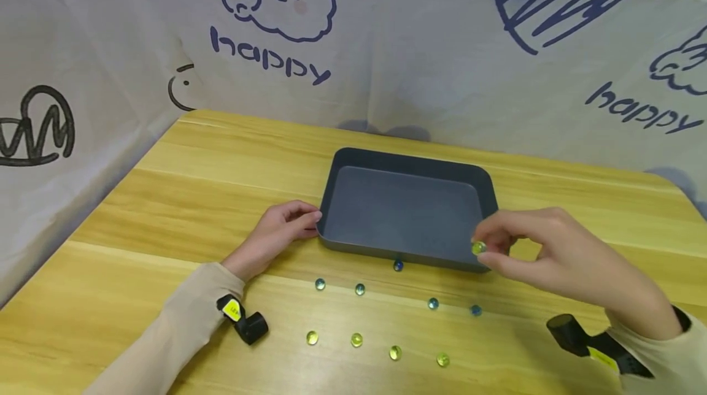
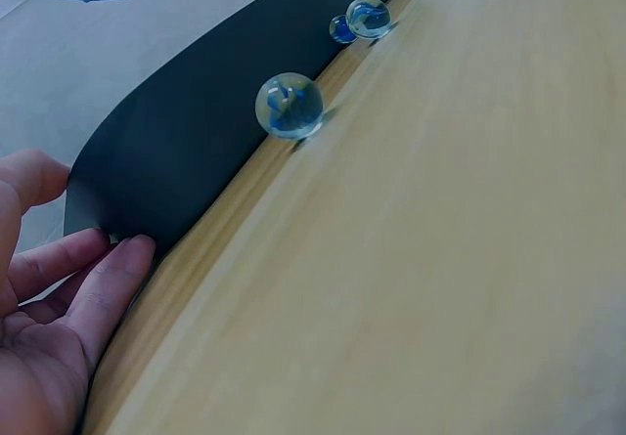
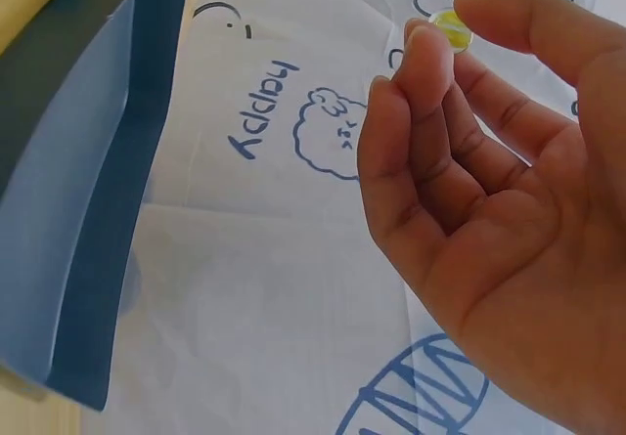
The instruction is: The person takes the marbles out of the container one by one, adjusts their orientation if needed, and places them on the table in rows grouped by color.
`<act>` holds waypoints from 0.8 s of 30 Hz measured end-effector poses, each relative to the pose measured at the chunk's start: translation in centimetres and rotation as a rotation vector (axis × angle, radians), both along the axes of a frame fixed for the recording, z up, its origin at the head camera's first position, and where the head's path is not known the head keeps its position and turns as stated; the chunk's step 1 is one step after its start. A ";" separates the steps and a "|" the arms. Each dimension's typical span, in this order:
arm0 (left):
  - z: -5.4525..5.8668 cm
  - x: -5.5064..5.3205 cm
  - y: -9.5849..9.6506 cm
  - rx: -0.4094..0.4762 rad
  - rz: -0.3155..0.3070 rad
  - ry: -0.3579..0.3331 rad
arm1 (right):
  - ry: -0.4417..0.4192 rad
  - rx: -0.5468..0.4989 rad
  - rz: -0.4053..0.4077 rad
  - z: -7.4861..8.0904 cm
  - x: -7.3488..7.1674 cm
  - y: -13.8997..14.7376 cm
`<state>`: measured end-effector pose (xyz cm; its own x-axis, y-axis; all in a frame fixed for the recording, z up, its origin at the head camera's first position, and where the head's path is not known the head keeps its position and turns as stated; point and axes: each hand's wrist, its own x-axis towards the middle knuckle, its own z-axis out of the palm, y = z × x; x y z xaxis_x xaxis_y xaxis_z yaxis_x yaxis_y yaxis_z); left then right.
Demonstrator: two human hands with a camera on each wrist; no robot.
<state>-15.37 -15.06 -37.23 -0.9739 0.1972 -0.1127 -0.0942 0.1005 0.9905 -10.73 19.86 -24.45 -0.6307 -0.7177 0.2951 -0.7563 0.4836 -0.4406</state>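
A yellow-green glass marble point(image 1: 479, 248) is pinched between the thumb and fingertips of my right hand point(image 1: 530, 248), over the right front corner of a dark grey tray point(image 1: 397, 211). The right wrist view shows the marble point(image 3: 452, 30) at the fingertips, above the palm. My left hand point(image 1: 284, 223) rests against the tray's left end. In the left wrist view, its fingertips point(image 2: 132, 254) touch the outside of the tray wall point(image 2: 186, 152) near a corner. The tray's visible floor holds nothing.
Several blue-swirled marbles point(image 1: 360, 289) lie on the wooden table point(image 1: 221, 186) in front of the tray, one dark blue marble point(image 1: 398, 265) close to its front wall. Nearer me lies a row of yellow-green marbles point(image 1: 356, 340). A white cloth point(image 1: 414, 64) with drawings hangs behind.
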 end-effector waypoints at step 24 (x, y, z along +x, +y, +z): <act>-0.1 -0.1 0.0 -0.002 0.001 0.000 | -0.240 0.035 0.325 -4.1 1.9 1.2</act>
